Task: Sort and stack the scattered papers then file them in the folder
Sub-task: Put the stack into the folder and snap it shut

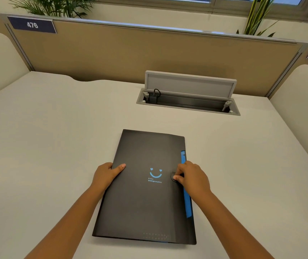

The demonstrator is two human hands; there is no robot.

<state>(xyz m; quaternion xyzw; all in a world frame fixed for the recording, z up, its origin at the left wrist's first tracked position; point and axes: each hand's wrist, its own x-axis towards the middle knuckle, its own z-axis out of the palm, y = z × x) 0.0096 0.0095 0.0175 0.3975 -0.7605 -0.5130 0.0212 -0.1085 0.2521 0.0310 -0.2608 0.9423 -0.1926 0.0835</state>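
Note:
A black folder [142, 199] with a blue smile print lies closed on the white desk [56, 146] in front of me. A blue strip [186, 202] shows along its right edge. My left hand [106, 174] grips the folder's left edge, thumb on the cover. My right hand [192, 177] pinches the round black clasp button [173, 179] at the right edge. No loose papers are in sight.
An open cable box [188, 103] with its grey lid tilted up is set into the desk behind the folder. A tan partition [149, 53] with a "476" sign runs along the back. Cream dividers stand at both sides.

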